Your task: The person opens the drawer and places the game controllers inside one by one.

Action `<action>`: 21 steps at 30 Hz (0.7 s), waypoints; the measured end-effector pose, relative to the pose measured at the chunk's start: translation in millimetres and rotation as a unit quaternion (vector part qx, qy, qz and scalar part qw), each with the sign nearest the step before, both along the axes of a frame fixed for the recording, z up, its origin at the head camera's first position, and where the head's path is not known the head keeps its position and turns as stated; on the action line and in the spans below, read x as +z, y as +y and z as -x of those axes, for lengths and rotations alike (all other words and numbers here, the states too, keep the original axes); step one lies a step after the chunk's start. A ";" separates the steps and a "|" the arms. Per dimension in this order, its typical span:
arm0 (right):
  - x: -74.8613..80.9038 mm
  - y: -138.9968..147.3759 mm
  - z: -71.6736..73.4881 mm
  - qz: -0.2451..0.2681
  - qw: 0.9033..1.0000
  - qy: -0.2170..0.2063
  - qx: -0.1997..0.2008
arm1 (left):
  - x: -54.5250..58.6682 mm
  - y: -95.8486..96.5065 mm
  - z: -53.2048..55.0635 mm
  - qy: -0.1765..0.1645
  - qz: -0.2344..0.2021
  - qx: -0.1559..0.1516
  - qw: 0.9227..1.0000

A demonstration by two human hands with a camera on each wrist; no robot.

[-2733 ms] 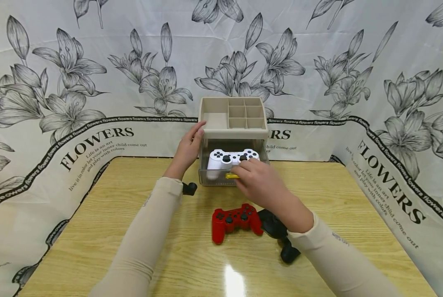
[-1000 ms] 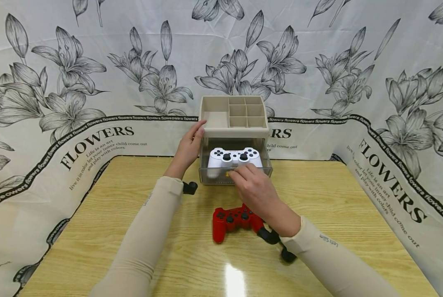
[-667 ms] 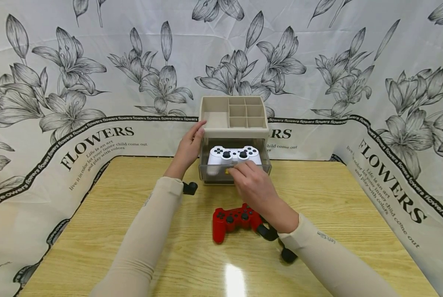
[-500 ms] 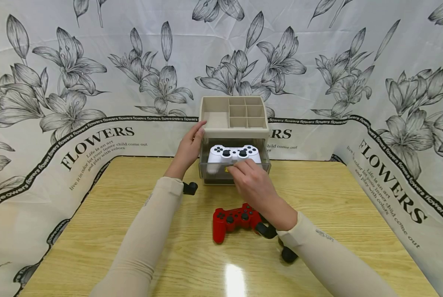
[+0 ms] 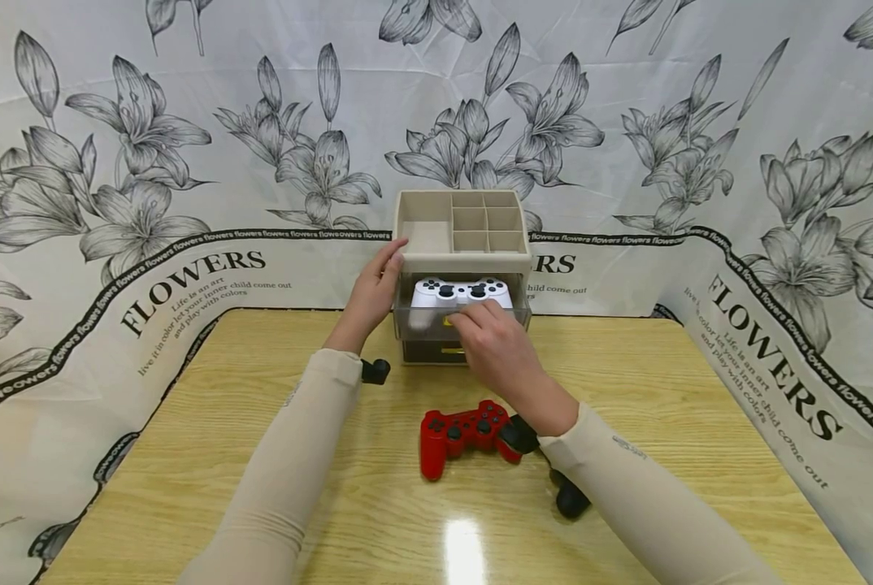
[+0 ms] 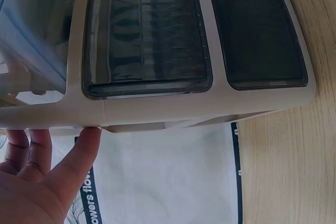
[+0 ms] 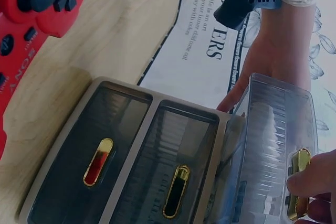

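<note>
A beige desktop organizer with several compartments on top and three see-through drawers stands at the back of the table. Its top drawer is partly pulled out and holds a white game controller. With thumb and fingers, my right hand pinches the drawer's gold handle. Against the organizer's left side rests my left hand, fingers extended, fingertips touching the frame near the top. In the right wrist view, the middle drawer and bottom drawer are closed.
A red game controller lies on the wooden table in front of the organizer, just below my right forearm. Black wrist-camera parts stick out by my right wrist. Behind the organizer hangs a flower-printed cloth.
The top drawer has slid back toward the organizer with the white controller, my right hand following on its handle. A lower drawer's gold handle has come into sight. My left hand stays put.
</note>
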State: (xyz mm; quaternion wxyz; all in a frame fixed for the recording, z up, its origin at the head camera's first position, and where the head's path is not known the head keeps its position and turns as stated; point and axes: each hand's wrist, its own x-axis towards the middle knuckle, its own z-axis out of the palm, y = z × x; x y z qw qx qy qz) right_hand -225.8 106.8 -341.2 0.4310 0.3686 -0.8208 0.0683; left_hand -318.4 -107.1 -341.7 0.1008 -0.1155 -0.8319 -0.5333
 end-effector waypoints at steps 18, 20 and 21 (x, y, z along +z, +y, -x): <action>-0.1 -4.2 20.7 0.001 1.000 0.014 -0.022 | 0.7 -1.3 -1.7 0.004 0.001 -0.009 1.000; -0.2 -4.3 23.1 0.002 1.000 0.017 -0.023 | 0.6 -1.1 -1.7 0.005 0.000 -0.010 1.000; -0.4 -4.3 24.5 0.001 1.000 0.019 -0.023 | 0.5 -1.0 -1.7 0.005 0.000 -0.009 1.000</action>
